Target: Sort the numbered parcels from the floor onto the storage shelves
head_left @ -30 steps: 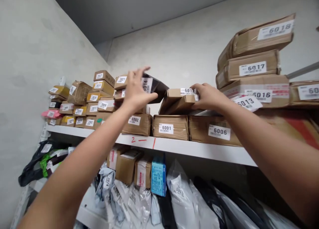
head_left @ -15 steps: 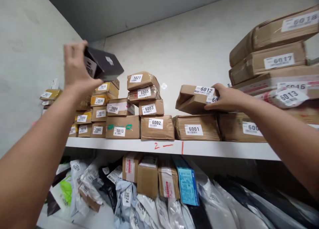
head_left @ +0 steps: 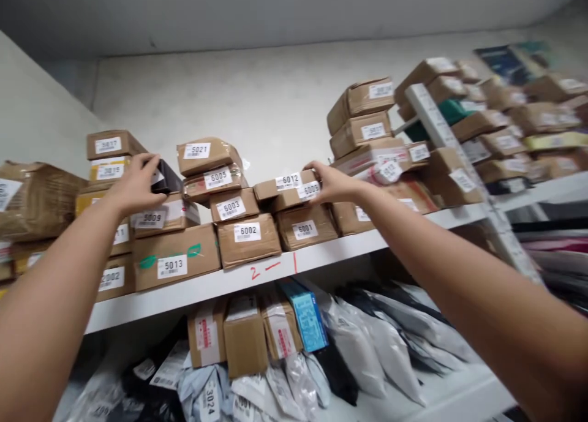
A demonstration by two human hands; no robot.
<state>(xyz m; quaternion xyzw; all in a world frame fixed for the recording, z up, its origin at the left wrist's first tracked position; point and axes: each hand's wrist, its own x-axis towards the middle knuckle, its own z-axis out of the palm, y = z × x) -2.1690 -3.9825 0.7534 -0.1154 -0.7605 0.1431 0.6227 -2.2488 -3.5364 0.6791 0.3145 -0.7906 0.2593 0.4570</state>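
Note:
My left hand (head_left: 138,186) is closed around the end of a black box (head_left: 169,178), low over the cardboard box labelled 5009 (head_left: 172,217). Whether the black box rests fully on it, I cannot tell. Stacked boxes labelled 5021 (head_left: 188,162), 6005 and 6003 stand just to its right. My right hand (head_left: 328,182) grips the right end of two small cardboard boxes, one labelled 6012 (head_left: 266,190) and one labelled 6009 (head_left: 289,200). They sit on top of the box labelled 6001 (head_left: 315,217), and my fingers cover their right edge.
A white shelf (head_left: 184,296) carries the labelled boxes, with a taller stack (head_left: 358,131) to the right. A white metal upright (head_left: 436,128) divides it from another loaded shelf. Below are plastic mailing bags (head_left: 362,354), several cartons (head_left: 243,348) and a blue box (head_left: 305,318).
My left hand has lowered the black box from the air down to the 5009 box. My right hand keeps hold of the 6012 and 6009 boxes, now lying flatter. The view has swung right.

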